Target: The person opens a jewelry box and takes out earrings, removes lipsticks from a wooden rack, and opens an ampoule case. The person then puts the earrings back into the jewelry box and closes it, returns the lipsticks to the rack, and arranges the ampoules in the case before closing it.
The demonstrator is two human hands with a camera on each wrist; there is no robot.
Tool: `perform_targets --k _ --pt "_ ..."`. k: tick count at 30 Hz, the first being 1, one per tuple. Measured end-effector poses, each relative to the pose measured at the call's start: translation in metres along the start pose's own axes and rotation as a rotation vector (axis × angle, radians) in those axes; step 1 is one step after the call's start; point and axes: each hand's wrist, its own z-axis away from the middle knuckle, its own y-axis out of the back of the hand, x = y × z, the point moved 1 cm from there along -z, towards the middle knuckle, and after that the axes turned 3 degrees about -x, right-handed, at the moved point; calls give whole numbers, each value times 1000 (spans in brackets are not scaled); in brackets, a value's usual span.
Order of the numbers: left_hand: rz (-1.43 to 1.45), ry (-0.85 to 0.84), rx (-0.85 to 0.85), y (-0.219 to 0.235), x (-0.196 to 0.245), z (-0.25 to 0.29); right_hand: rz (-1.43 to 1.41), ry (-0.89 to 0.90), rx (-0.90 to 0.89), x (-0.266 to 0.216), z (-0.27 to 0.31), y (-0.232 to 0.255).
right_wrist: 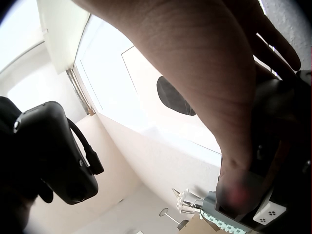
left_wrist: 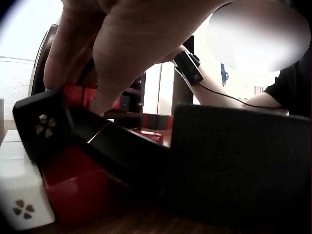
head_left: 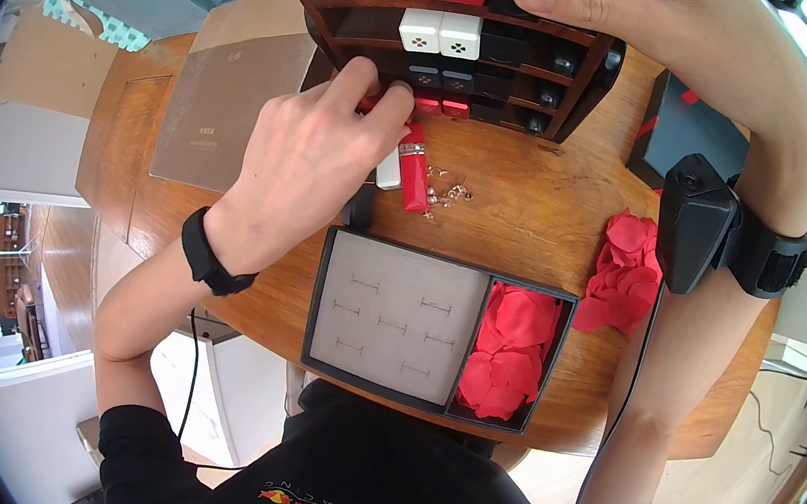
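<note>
My left hand (head_left: pixel 314 140) curls its fingers at the tabletop rack's (head_left: pixel 583 78) lower-left edge, grip unclear, my right hand (head_left: pixel 653 26) lies loosely spread over its upper-right edge, and bare tabletop (head_left: pixel 530 202) fronts its right half.

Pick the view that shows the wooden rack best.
Head: it shows the rack with its rows of tubes, though the left hand and right hand cover parts. Left wrist catches only pieces behind the left hand; right wrist, just a dark part near its right edge.
</note>
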Motion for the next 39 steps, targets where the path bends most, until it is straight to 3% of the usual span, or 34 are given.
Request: perform_targets --k 1,3,10,12,14,16,19,21,22,24,30,34,37,39 --pt "-80 -39 18 -2 1 -1 0 -1 2 -22 -11 -25" --pt "-160 -76 33 -4 0 -1 879 -651 341 -80 -44 -93" --pt "-164 -226 107 19 0 16 868 -725 372 -79 -46 -93" --pt "-110 -249 120 29 2 25 933 -655 377 -79 -39 -93" --pt "-52 -215 -7 34 5 33 934 -692 345 -79 -40 -91" --pt "-66 -232 -25 34 8 33 938 -721 310 -81 -40 -88" --pt "-85 -260 -61 33 14 31 839 -607 272 -92 -50 -85" --pt "-92 -265 -81 32 16 28 673 -1003 466 -92 -76 -84" --pt "-113 -266 -120 31 16 27 674 -1001 465 -89 -72 -87" --pt "-135 -267 -158 30 16 26 840 -832 437 -82 -60 -93" --pt "0 -203 -234 35 13 23 903 -675 322 -81 -40 -89" --pt "152 -186 -201 42 11 14 901 -676 280 -82 -39 -91" --pt "212 -170 -162 43 13 6 980 -675 348 -81 -40 -93" --pt "243 -165 -150 39 16 -1 822 -684 324 -79 -43 -84"
